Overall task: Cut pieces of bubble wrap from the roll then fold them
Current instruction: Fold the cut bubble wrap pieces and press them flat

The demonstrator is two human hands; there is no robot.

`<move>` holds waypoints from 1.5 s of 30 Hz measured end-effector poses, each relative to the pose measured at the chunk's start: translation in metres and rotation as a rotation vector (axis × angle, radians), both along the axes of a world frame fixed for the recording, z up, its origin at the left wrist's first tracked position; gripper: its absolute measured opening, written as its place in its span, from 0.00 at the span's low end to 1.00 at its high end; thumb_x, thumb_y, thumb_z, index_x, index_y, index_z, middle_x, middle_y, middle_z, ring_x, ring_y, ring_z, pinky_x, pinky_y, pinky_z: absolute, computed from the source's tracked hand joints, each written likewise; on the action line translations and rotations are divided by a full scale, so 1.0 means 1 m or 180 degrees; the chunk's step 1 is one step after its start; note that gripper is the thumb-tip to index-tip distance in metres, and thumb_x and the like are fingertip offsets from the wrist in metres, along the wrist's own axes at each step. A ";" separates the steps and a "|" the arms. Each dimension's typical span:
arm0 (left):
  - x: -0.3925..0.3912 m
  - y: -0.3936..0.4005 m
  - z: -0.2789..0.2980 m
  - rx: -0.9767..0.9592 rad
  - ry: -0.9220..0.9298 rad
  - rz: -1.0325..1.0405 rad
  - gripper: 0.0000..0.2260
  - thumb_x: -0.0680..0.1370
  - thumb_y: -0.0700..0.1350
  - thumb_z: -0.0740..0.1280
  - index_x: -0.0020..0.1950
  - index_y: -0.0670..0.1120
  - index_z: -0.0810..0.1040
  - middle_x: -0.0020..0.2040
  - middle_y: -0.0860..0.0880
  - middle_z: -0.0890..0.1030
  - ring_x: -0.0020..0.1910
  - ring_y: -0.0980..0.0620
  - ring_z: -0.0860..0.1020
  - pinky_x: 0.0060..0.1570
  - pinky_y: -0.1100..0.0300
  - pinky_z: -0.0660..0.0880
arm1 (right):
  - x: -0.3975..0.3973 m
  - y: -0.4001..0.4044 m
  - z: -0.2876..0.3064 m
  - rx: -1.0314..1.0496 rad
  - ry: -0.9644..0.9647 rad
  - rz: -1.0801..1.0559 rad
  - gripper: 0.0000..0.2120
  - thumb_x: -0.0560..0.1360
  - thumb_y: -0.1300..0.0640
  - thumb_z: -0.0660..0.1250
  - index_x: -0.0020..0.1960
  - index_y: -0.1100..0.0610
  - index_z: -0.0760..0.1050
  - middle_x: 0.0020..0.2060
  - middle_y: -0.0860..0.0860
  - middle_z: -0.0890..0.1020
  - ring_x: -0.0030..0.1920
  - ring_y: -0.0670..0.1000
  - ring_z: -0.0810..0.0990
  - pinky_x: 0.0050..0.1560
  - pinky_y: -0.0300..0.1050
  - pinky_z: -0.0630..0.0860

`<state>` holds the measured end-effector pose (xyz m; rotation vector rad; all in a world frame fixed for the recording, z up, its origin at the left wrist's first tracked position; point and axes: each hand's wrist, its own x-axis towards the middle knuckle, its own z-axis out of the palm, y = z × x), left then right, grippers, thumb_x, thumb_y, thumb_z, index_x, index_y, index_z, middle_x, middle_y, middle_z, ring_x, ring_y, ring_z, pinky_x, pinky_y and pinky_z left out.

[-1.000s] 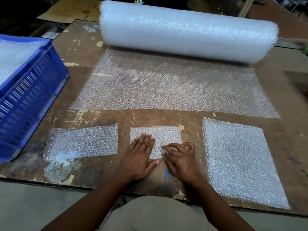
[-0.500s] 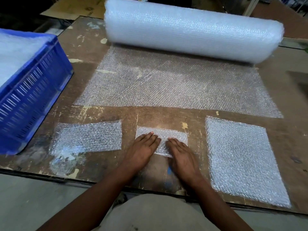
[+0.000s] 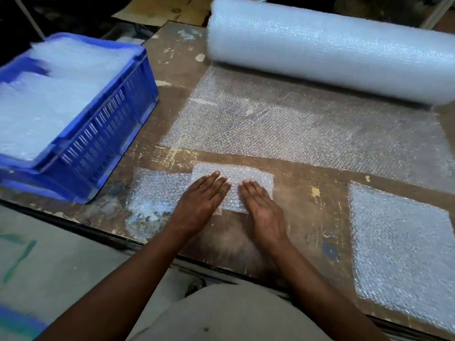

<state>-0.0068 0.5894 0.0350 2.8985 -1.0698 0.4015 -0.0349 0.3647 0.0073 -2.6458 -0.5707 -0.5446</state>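
A big bubble wrap roll (image 3: 332, 50) lies across the far side of the table, with its unrolled sheet (image 3: 307, 134) spread flat toward me. My left hand (image 3: 202, 203) and my right hand (image 3: 263, 207) lie side by side, fingers straight, pressing flat on a small folded piece (image 3: 256, 178). That piece overlaps the right end of another folded piece (image 3: 157, 190) on its left. A larger flat cut piece (image 3: 403, 254) lies at the right near the table's front edge.
A blue plastic crate (image 3: 103, 129) filled with bubble wrap pieces stands at the table's left. The worn wooden table (image 3: 315, 217) shows bare between my hands and the right piece. Cardboard (image 3: 162, 8) lies behind the table.
Both hands have slid the folded piece left until it overlaps the left folded piece. The right fingers, curled a second ago, are straight. The view has swung left, showing more of the crate.
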 end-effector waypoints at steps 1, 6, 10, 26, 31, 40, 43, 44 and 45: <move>0.001 0.015 -0.001 -0.0012 0.0019 0.0068 0.25 0.79 0.35 0.56 0.73 0.38 0.79 0.72 0.39 0.80 0.73 0.38 0.78 0.70 0.44 0.76 | 0.007 0.013 0.001 -0.0014 -0.0016 0.0098 0.35 0.68 0.76 0.77 0.75 0.65 0.75 0.73 0.62 0.78 0.73 0.62 0.77 0.73 0.62 0.74; 0.006 0.086 -0.005 0.0072 0.0152 0.0454 0.26 0.78 0.35 0.55 0.74 0.37 0.78 0.72 0.38 0.80 0.72 0.36 0.78 0.68 0.41 0.77 | 0.035 0.083 -0.002 -0.0178 0.0078 0.0434 0.40 0.62 0.78 0.74 0.73 0.63 0.78 0.71 0.60 0.79 0.72 0.61 0.78 0.75 0.58 0.68; 0.018 0.121 -0.009 0.0120 0.0261 0.0679 0.32 0.70 0.28 0.62 0.74 0.36 0.78 0.72 0.37 0.80 0.72 0.35 0.78 0.67 0.38 0.77 | 0.045 0.122 -0.002 -0.0273 0.0285 0.0456 0.43 0.60 0.80 0.74 0.74 0.61 0.77 0.71 0.59 0.80 0.72 0.60 0.78 0.75 0.56 0.66; -0.003 0.160 -0.065 0.0197 0.0817 0.0474 0.37 0.86 0.66 0.46 0.88 0.43 0.48 0.88 0.42 0.51 0.87 0.42 0.46 0.84 0.45 0.47 | 0.009 0.146 -0.019 -0.1145 0.1036 0.0608 0.37 0.88 0.37 0.46 0.87 0.59 0.45 0.86 0.55 0.48 0.86 0.53 0.40 0.85 0.56 0.45; -0.010 0.160 -0.066 0.0123 0.0768 0.0570 0.38 0.86 0.67 0.49 0.88 0.44 0.49 0.88 0.42 0.51 0.87 0.42 0.47 0.83 0.42 0.51 | 0.006 0.147 -0.022 -0.1259 0.1136 0.0600 0.40 0.85 0.32 0.38 0.87 0.59 0.43 0.86 0.55 0.46 0.86 0.54 0.38 0.84 0.60 0.45; -0.009 0.106 -0.047 -0.0290 0.0701 0.0455 0.39 0.86 0.67 0.49 0.88 0.43 0.44 0.88 0.43 0.45 0.87 0.44 0.43 0.84 0.41 0.52 | -0.002 0.108 -0.008 -0.0750 0.1104 -0.0161 0.40 0.85 0.33 0.45 0.87 0.57 0.41 0.87 0.53 0.44 0.85 0.51 0.37 0.84 0.56 0.39; -0.005 0.073 -0.044 -0.0409 0.0788 0.0291 0.40 0.86 0.68 0.48 0.88 0.45 0.42 0.88 0.44 0.44 0.87 0.45 0.42 0.84 0.44 0.48 | -0.010 0.075 -0.003 -0.0654 0.1129 -0.0532 0.40 0.85 0.33 0.45 0.87 0.57 0.42 0.87 0.54 0.46 0.86 0.51 0.38 0.84 0.55 0.37; -0.004 0.060 -0.042 -0.0412 0.0804 0.0210 0.40 0.86 0.69 0.48 0.88 0.45 0.42 0.88 0.44 0.44 0.87 0.45 0.41 0.85 0.45 0.47 | -0.014 0.061 -0.002 -0.0655 0.1115 -0.0685 0.40 0.85 0.33 0.44 0.87 0.57 0.42 0.87 0.54 0.46 0.86 0.51 0.38 0.84 0.54 0.37; -0.003 0.046 -0.043 -0.0435 0.0810 0.0134 0.40 0.86 0.69 0.49 0.88 0.45 0.43 0.88 0.44 0.45 0.87 0.45 0.41 0.84 0.46 0.47 | -0.018 0.045 -0.001 -0.0649 0.1131 -0.0835 0.41 0.85 0.32 0.43 0.87 0.58 0.42 0.86 0.55 0.46 0.86 0.52 0.38 0.84 0.54 0.36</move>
